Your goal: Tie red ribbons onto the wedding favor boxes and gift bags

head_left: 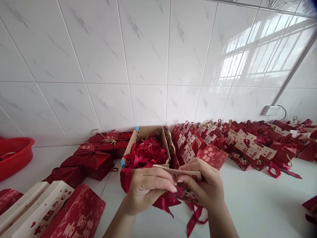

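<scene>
A small red and cream gift box point(189, 193) is held between both hands above the near part of the table. My left hand point(151, 187) pinches at its left side, by a dark red tag point(176, 192) and red ribbon. My right hand point(204, 181) is closed on the box's right side, thumb and fingers at its cream top edge. Ribbon ends point(196, 218) hang below the box. Just behind my hands stands a cardboard carton point(144, 131) full of loose red ribbons point(148, 152).
Many red and cream gift boxes point(245, 155) fill the back right. Dark red boxes point(97, 163) sit left of the carton, larger red and cream boxes point(53, 208) at near left. A red basin point(18, 158) is far left, before a tiled wall point(148, 59).
</scene>
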`<state>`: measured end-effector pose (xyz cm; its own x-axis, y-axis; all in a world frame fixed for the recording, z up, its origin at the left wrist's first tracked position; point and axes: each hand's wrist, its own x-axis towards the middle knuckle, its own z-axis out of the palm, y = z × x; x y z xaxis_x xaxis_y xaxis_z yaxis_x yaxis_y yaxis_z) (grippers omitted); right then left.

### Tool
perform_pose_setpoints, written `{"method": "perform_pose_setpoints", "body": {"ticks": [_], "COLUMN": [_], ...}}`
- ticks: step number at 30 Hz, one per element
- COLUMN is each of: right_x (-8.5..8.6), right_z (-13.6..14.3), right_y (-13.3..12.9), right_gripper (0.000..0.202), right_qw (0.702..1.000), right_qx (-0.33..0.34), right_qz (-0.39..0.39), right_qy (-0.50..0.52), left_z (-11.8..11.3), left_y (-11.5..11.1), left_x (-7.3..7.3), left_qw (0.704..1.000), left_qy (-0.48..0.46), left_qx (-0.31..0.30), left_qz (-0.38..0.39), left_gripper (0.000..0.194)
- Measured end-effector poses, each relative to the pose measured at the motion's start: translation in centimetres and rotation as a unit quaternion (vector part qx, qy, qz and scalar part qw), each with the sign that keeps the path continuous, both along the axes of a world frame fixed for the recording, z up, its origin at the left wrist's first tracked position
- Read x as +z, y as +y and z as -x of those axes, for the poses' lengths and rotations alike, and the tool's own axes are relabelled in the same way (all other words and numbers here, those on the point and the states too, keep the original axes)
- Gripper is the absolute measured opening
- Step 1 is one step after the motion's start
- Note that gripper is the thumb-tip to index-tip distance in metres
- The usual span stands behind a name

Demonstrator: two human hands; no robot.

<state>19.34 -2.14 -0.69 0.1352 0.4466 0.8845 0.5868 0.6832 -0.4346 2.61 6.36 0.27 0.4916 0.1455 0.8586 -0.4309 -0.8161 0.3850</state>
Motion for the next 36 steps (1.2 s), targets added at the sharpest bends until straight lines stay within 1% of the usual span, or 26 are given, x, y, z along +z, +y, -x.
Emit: {"method": "perform_pose_setpoints", "body": {"ticks": [4, 8, 10, 12, 15, 17, 19, 21, 24, 26, 30, 36], "right_x": [-0.1, -0.2, -0.3, -0.3, -0.4, -0.4, -0.4, -0.4, -0.4, -0.4, -0.4, -0.6], "right_z": [0.1, 0.3, 0.2, -0.2, -0.9, -1.0, -0.8, -0.4, 0.2, 0.3, 0.5, 0.8], "right_y": [0.1, 0.3, 0.3, 0.3, 0.1, -0.1, -0.2, -0.2, -0.1, -0.1, 0.0, 0.0], "right_gripper": [0.01, 0.008, 0.008, 0.009, 0.01, 0.01, 0.009, 0.011, 0.015, 0.016, 0.016, 0.016], "right_qw": [1.0, 1.0, 1.0, 1.0, 0.998, 0.998, 0.999, 0.999, 0.997, 0.996, 0.996, 0.996], "right_qx": [0.01, 0.019, 0.005, -0.023, -0.056, -0.053, -0.025, 0.018, 0.07, 0.082, 0.08, 0.082], "right_qz": [0.004, 0.002, 0.008, 0.012, 0.013, 0.02, 0.026, 0.029, 0.034, 0.037, 0.041, 0.038], "right_qy": [0.001, 0.004, 0.005, 0.008, 0.014, 0.018, 0.022, 0.023, 0.021, 0.02, 0.023, 0.028], "left_z": [0.0, -1.3, -1.8, -1.8, -0.9, -0.2, 0.3, 0.4, 0.5, 0.5, 0.5, 0.4], "left_y": [0.0, -0.6, -0.9, -1.0, -0.8, -0.5, -0.2, 0.0, -0.1, -0.3, -0.6, -0.4], "left_x": [-0.4, -1.4, -1.7, -1.5, -0.8, -0.4, -0.2, -0.2, -0.1, 0.1, 0.3, -0.2], "left_qw": [0.999, 0.992, 0.99, 0.992, 0.998, 1.0, 0.996, 0.986, 0.97, 0.965, 0.959, 0.963], "left_qy": [0.031, 0.104, 0.112, 0.097, 0.041, 0.002, -0.019, -0.021, -0.013, -0.02, -0.037, -0.025], "left_qx": [-0.02, -0.069, -0.087, -0.082, -0.04, 0.007, 0.067, 0.127, 0.183, 0.198, 0.215, 0.21], "left_qz": [0.001, 0.003, 0.01, 0.016, 0.01, -0.012, -0.056, -0.11, -0.161, -0.173, -0.183, -0.169], "left_gripper": [0.019, 0.022, 0.02, 0.02, 0.02, 0.019, 0.022, 0.025, 0.026, 0.025, 0.023, 0.027]}}
